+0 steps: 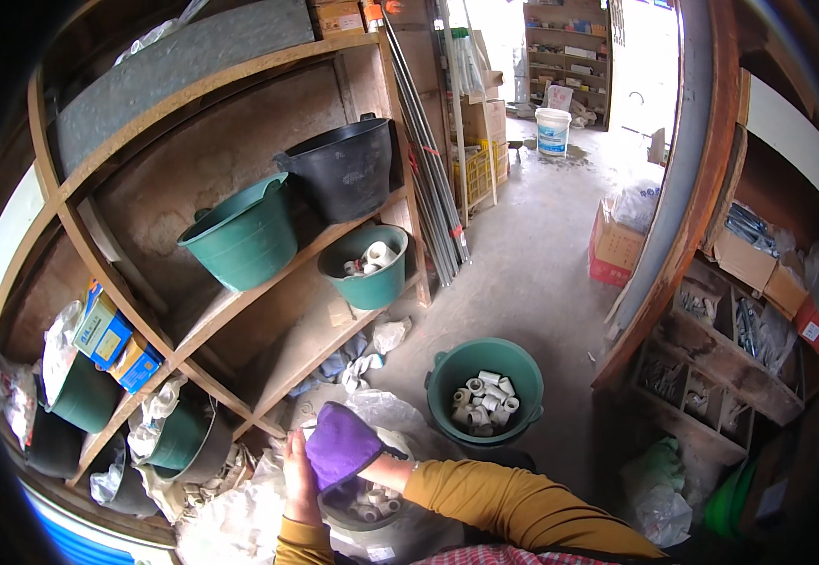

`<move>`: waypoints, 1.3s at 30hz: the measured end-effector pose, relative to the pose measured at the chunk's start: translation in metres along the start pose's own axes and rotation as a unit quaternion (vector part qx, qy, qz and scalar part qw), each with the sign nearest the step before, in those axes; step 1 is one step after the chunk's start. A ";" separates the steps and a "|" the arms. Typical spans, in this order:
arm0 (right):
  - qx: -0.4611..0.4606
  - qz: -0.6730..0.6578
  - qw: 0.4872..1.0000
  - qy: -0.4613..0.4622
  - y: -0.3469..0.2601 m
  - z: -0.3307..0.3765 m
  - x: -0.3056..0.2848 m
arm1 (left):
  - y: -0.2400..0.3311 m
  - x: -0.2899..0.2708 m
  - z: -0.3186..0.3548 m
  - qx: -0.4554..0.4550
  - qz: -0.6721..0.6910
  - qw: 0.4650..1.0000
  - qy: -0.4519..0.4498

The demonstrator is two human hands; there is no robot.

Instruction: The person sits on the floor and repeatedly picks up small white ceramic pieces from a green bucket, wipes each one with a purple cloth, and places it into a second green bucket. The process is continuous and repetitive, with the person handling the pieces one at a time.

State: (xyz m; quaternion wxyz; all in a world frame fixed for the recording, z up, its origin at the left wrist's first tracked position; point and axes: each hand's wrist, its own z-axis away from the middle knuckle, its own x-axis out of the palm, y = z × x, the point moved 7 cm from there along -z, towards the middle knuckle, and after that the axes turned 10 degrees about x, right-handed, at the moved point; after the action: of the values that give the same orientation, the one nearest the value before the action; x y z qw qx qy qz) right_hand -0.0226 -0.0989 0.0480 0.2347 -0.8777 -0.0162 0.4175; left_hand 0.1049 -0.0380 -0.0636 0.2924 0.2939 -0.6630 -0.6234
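My right hand (387, 471) reaches into a purple cloth piece (342, 444) with a dark edge, which looks like a mitt or small bag. Its fingers are hidden by the cloth. Upright beside the cloth's left side is my left hand (298, 478), fingers stretched out and seemingly touching it. Below both hands stands a bucket (348, 521) with white pipe fittings (378, 508) in it, partly covered by my right forearm. Just ahead on the floor, a green bucket (440, 381) holds several more white pipe fittings (485, 403).
Wooden shelves (282, 381) on the left carry green buckets (245, 240) and a black tub (344, 174). Long metal pipes (424, 160) lean at the shelf's end. To the right are a door frame (664, 254) and wooden compartments (725, 348) of hardware. Plastic bags (240, 523) lie at lower left.
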 end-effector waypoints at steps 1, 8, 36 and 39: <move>-0.058 0.021 0.994 0.088 0.005 0.009 0.013 | 0.002 0.014 0.001 0.007 0.026 1.000 -0.008; -0.055 -0.062 0.989 0.119 0.007 0.013 -0.011 | 0.072 0.036 0.031 0.283 -0.304 0.910 -0.016; 0.102 -0.150 0.981 -0.071 0.050 0.012 0.007 | 0.097 0.062 0.060 0.401 -0.349 0.846 -0.051; 0.136 -0.121 0.983 0.000 0.055 0.004 -0.007 | 0.109 0.062 0.059 0.439 -0.401 0.803 -0.030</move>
State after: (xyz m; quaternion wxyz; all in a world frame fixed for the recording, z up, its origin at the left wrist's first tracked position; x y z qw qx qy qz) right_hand -0.0389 -0.1476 0.0274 0.4010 -0.8292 -0.0649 0.3840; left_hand 0.0168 -0.0403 0.0434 -0.1642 0.6121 -0.6970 -0.3355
